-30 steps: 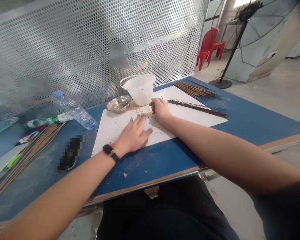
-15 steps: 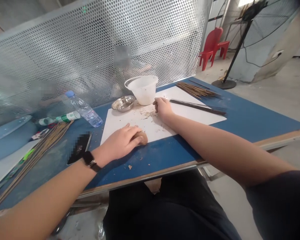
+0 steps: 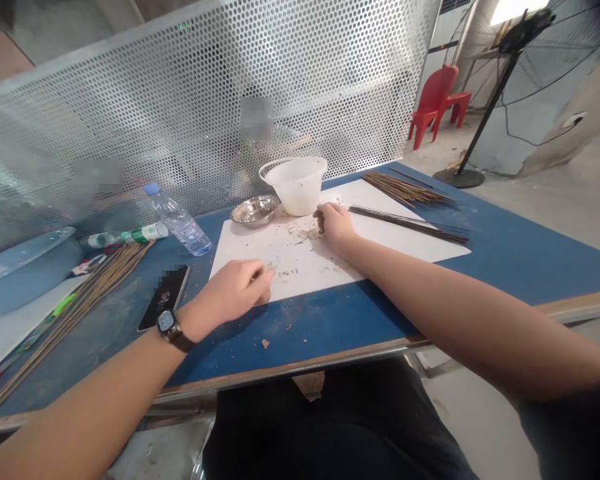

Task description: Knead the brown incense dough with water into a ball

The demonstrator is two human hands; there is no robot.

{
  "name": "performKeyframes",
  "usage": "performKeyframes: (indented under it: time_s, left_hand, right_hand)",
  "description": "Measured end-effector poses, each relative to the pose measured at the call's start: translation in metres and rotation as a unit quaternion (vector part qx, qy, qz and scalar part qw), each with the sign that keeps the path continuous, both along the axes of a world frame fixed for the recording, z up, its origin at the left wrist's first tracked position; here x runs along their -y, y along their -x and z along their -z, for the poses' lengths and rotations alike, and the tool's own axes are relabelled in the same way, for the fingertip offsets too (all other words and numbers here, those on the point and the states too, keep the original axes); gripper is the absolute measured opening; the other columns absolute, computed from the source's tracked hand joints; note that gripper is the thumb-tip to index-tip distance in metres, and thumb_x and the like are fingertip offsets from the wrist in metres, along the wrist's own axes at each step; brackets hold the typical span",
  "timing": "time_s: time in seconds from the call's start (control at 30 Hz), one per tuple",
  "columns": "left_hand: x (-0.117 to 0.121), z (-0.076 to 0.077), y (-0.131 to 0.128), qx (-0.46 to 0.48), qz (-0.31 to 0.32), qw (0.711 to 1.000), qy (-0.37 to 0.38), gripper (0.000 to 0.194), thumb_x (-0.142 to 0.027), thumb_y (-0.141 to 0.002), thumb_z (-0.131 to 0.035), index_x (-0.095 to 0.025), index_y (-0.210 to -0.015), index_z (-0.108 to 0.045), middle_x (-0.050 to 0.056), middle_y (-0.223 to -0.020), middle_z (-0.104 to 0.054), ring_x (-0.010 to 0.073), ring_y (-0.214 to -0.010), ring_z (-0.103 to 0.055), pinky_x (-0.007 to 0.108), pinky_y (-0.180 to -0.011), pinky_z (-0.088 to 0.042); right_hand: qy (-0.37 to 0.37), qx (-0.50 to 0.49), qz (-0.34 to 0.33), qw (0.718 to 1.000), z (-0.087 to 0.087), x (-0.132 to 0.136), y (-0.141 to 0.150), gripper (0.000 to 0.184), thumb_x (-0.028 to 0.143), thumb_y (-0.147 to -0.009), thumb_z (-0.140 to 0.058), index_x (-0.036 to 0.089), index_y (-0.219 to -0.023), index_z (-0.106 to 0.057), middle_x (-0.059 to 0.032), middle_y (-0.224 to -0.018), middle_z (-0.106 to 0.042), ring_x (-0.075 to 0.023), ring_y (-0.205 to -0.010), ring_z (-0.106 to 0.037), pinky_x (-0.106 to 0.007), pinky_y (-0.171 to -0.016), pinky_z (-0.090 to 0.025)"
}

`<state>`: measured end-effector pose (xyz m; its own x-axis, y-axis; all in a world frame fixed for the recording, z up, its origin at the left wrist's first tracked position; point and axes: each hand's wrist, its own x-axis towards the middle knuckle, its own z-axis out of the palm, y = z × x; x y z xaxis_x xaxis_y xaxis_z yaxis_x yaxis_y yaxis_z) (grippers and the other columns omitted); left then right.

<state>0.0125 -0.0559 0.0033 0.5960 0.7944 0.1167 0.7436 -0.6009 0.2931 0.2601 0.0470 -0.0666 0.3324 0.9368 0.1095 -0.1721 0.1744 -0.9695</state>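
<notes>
My left hand (image 3: 235, 288) is closed near the front edge of a white sheet (image 3: 295, 270) on the table. Its fingers curl around a brown, clay-like lump (image 3: 264, 297), which they almost wholly hide. Farther back, my right hand (image 3: 334, 225) rests on the sheet with its fingers curled in. What those fingers hold, if anything, is hidden. Right behind them stands a white plastic bucket (image 3: 300, 187), with a shiny metal bowl (image 3: 255, 211) to its left. Brown crumbs (image 3: 303, 235) are scattered between the hands. A bundle of thin dark sticks (image 3: 410, 223) lies right of my right hand.
Brown sticks (image 3: 405, 189) lie at the back right. To the left are a water bottle (image 3: 183, 223), a phone (image 3: 166, 300), long thin sticks (image 3: 80, 310) and a blue basin (image 3: 25, 270). A perforated metal panel (image 3: 180, 120) closes off the table's back.
My left hand has drawn back from the middle of the sheet toward its front left, and its spread fingers have closed over the brown lump. My right hand stays curled beside the bucket.
</notes>
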Motion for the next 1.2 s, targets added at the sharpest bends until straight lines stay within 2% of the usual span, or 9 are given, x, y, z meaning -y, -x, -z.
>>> performKeyframes:
  time_s: [0.13, 0.37, 0.5, 0.67, 0.83, 0.93, 1.03, 1.1, 1.2]
  left_hand:
    - [0.009, -0.002, -0.001, -0.043, 0.011, 0.999, 0.005, 0.032, -0.043, -0.1, -0.043, -0.022, -0.076, -0.048, -0.001, -0.067, -0.062, 0.0168, -0.062, -0.056, 0.033, -0.062, -0.042]
    - [-0.058, 0.027, -0.021, -0.108, -0.078, 0.97, -0.205, 0.044, -0.045, -0.102, -0.035, -0.015, -0.094, -0.066, 0.017, -0.102, -0.067, 0.0314, -0.107, -0.06, 0.047, -0.095, -0.047]
    - [-0.07, 0.037, -0.031, -0.14, -0.089, 0.971, -0.173, 0.056, -0.052, -0.103, -0.029, -0.015, -0.092, -0.07, 0.017, -0.102, -0.07, 0.0324, -0.11, -0.062, 0.046, -0.095, -0.049]
    - [-0.034, 0.027, -0.016, -0.116, -0.021, 0.99, -0.079, 0.053, -0.049, -0.104, -0.027, -0.017, -0.107, -0.068, 0.015, -0.108, -0.073, 0.0299, -0.108, -0.067, 0.044, -0.094, -0.051]
    - [0.017, -0.003, 0.012, -0.118, 0.009, 0.992, -0.043, 0.052, -0.055, -0.104, -0.031, -0.02, -0.13, -0.059, 0.016, -0.147, -0.057, 0.031, -0.137, -0.053, 0.045, -0.107, -0.046]
    - [0.035, -0.017, 0.014, -0.139, -0.001, 0.99, 0.019, 0.045, -0.058, -0.102, -0.037, -0.022, -0.106, -0.064, 0.012, -0.115, -0.074, 0.0283, -0.102, -0.07, 0.042, -0.085, -0.053]
    - [0.036, -0.008, 0.003, -0.094, -0.093, 0.991, 0.03, 0.052, -0.056, -0.104, -0.025, -0.022, -0.082, -0.057, 0.008, -0.084, -0.073, 0.0241, -0.074, -0.069, 0.039, -0.069, -0.051]
    - [0.025, 0.009, -0.009, -0.073, -0.111, 0.991, -0.024, 0.056, -0.058, -0.104, -0.021, -0.019, -0.093, -0.06, 0.017, -0.113, -0.073, 0.0303, -0.101, -0.07, 0.044, -0.08, -0.054]
    - [-0.01, 0.033, -0.027, -0.077, -0.071, 0.987, -0.124, 0.074, -0.066, -0.101, -0.022, -0.008, -0.139, -0.048, 0.029, -0.165, -0.024, 0.0397, -0.153, -0.028, 0.061, -0.116, -0.032]
  right_hand:
    - [-0.011, 0.015, -0.006, 1.0, 0.004, -0.003, 0.0, 0.021, 0.03, -0.082, -0.051, 0.022, -0.063, -0.054, 0.0028, -0.049, -0.045, -0.0133, -0.048, -0.042, -0.028, -0.048, -0.032]
    - [-0.021, 0.041, -0.012, 0.999, 0.01, -0.007, -0.001, 0.022, 0.031, -0.083, -0.052, 0.022, -0.062, -0.054, 0.0024, -0.05, -0.047, -0.0141, -0.049, -0.044, -0.028, -0.049, -0.033]
    - [-0.014, 0.039, -0.009, 0.999, 0.007, -0.004, -0.001, 0.022, 0.031, -0.083, -0.051, 0.022, -0.063, -0.054, 0.0027, -0.048, -0.046, -0.014, -0.048, -0.043, -0.028, -0.049, -0.034]
    - [-0.005, 0.029, -0.012, 0.999, 0.004, -0.003, -0.001, 0.02, 0.028, -0.083, -0.05, 0.022, -0.064, -0.053, 0.0033, -0.048, -0.045, -0.0133, -0.047, -0.041, -0.028, -0.049, -0.033]
    - [0.0, 0.031, -0.016, 0.999, 0.005, -0.004, 0.001, 0.021, 0.03, -0.083, -0.051, 0.022, -0.064, -0.055, 0.003, -0.048, -0.046, -0.0142, -0.048, -0.043, -0.028, -0.049, -0.034]
    - [0.001, 0.045, -0.011, 0.999, 0.006, -0.004, 0.002, 0.02, 0.03, -0.081, -0.053, 0.021, -0.063, -0.056, 0.0025, -0.051, -0.048, -0.0141, -0.049, -0.043, -0.029, -0.049, -0.033]
    - [0.0, 0.06, -0.011, 0.998, 0.007, -0.003, 0.003, 0.019, 0.031, -0.081, -0.055, 0.021, -0.065, -0.057, 0.0029, -0.052, -0.049, -0.0139, -0.049, -0.043, -0.029, -0.05, -0.033]
    - [-0.001, 0.068, -0.016, 0.998, 0.008, -0.003, 0.002, 0.02, 0.033, -0.082, -0.054, 0.021, -0.065, -0.057, 0.0032, -0.051, -0.048, -0.0138, -0.048, -0.043, -0.029, -0.049, -0.032]
    - [-0.003, 0.079, -0.016, 0.997, 0.009, -0.003, 0.002, 0.022, 0.034, -0.082, -0.054, 0.021, -0.064, -0.057, 0.003, -0.052, -0.048, -0.0137, -0.049, -0.043, -0.029, -0.05, -0.033]
